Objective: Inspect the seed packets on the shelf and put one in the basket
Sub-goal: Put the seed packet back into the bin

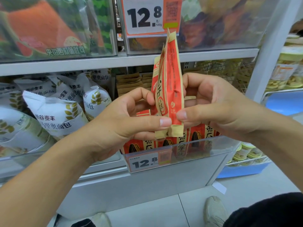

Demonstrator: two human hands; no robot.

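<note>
Both hands, left [124, 118] and right [218, 104], have fingers pinching the packet [169, 89] edge-on; looks light, crinkly paper, so grip the 6 o'clock seam.

Two hands are seen, a left hand [131, 118] and a right hand [218, 104], and one red seed packet [168, 89] is held upright between them. At least three further seed packets [178, 140] are counted in the clear bin below. Two price tags are displayed, an upper price tag [145, 16] and a lower price tag [145, 163]. Several white bread bags [55, 115] are stacked at left; their number cannot be fixed. Two shoes [214, 210] are visible.
</note>
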